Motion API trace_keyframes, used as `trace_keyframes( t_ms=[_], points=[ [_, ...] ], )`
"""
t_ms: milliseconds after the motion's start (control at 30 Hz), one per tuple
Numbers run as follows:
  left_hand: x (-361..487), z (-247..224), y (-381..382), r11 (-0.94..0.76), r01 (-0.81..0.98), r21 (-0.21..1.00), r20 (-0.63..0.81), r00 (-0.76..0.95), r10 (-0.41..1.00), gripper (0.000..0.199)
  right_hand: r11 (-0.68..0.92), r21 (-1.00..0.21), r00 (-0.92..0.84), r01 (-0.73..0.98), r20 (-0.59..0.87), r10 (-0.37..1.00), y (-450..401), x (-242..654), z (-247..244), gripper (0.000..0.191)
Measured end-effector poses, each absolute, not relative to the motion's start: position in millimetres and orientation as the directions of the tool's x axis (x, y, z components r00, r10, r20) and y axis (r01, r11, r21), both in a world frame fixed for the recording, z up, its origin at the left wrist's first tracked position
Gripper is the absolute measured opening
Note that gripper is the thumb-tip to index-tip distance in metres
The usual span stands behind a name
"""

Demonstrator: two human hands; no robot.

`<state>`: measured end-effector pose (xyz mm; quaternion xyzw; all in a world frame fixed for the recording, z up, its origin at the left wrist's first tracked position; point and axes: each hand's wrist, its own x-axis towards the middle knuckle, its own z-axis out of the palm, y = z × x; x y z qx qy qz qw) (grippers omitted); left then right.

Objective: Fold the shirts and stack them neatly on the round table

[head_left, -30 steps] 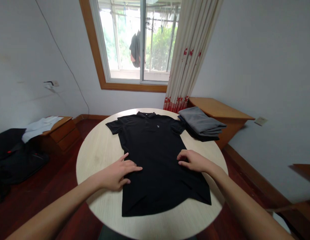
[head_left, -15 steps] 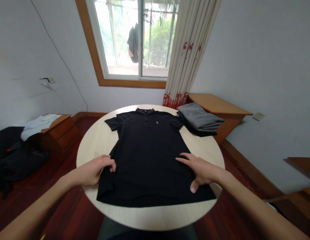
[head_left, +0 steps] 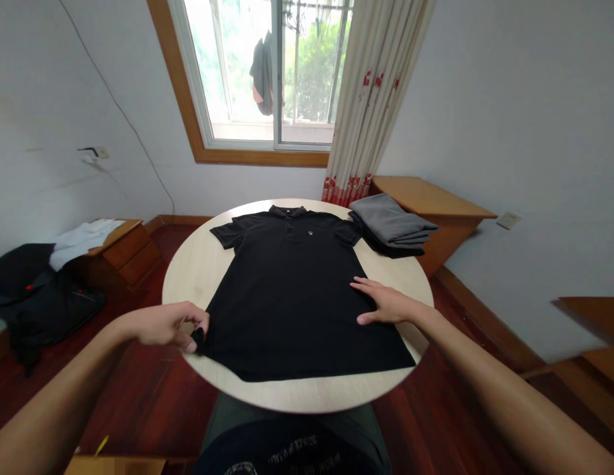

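Observation:
A black polo shirt point(head_left: 297, 290) lies spread front side up on a round pale table point(head_left: 193, 277), its collar toward the window and its hem toward me. At the shirt's lower left corner, my left hand point(head_left: 173, 323) pinches a bunched bit of the fabric between thumb and fingers, pulling it out to the left. My right hand point(head_left: 386, 303) rests on the right side of the shirt, its fingers stretched out and apart, holding nothing. A small white logo shows on the chest.
Folded grey and black clothes point(head_left: 393, 221) are stacked at the table's back right. Behind them stands a wooden desk point(head_left: 436, 198) by the curtain point(head_left: 371, 99). A low wooden cabinet point(head_left: 131, 254) and a black bag point(head_left: 54, 316) are at the left.
My left hand has moved left and closed on the shirt's lower left corner, stretching that side outward. My right hand appears slightly higher in view, still on the fabric. The view has tilted down.

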<state>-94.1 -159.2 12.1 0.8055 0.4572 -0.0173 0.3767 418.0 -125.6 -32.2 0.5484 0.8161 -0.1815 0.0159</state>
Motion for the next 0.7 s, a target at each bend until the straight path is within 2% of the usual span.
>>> trace_keyframes(
  t_ms=[100, 167, 233, 300, 400, 500, 600, 700],
  points=[
    [-107, 9, -156, -0.072, 0.702, 0.708, -0.565, 0.625, 0.538, 0.031, 0.342, -0.259, -0.408, 0.903, -0.271, 0.872, -133, 425, -33, 0.12],
    [-107, 9, -148, 0.021, 0.653, 0.757, -0.585, 0.665, 0.464, 0.045, 0.352, -0.219, -0.407, 0.91, -0.306, 0.861, -132, 423, -27, 0.123],
    [-96, 11, -132, 0.008, 0.603, 0.798, -0.53, 0.695, 0.485, 0.053, 0.366, -0.197, -0.411, 0.909, -0.296, 0.862, -122, 411, -18, 0.111],
    [-74, 11, -108, -0.113, 0.595, 0.795, -0.419, 0.676, 0.606, 0.053, 0.394, -0.202, -0.432, 0.897, -0.21, 0.877, -102, 389, -9, 0.091],
    [-29, 2, -65, -0.326, 0.701, 0.634, -0.163, 0.534, 0.83, 0.056, 0.411, -0.187, -0.43, 0.892, -0.07, 0.9, -63, 347, -6, 0.076],
    [9, -21, -26, -0.346, 0.847, 0.404, 0.045, 0.359, 0.932, 0.06, 0.357, -0.178, -0.365, 0.917, -0.012, 0.931, -29, 314, -18, 0.07],
    [27, -51, -2, -0.136, 0.966, 0.22, 0.05, 0.128, 0.991, 0.068, 0.28, -0.212, -0.286, 0.936, 0.003, 0.958, -11, 303, -41, 0.069],
    [26, -73, 8, -0.045, 0.986, 0.158, 0.028, 0.041, 0.999, 0.078, 0.199, -0.243, -0.199, 0.949, 0.026, 0.98, -6, 310, -63, 0.068]
  ],
)
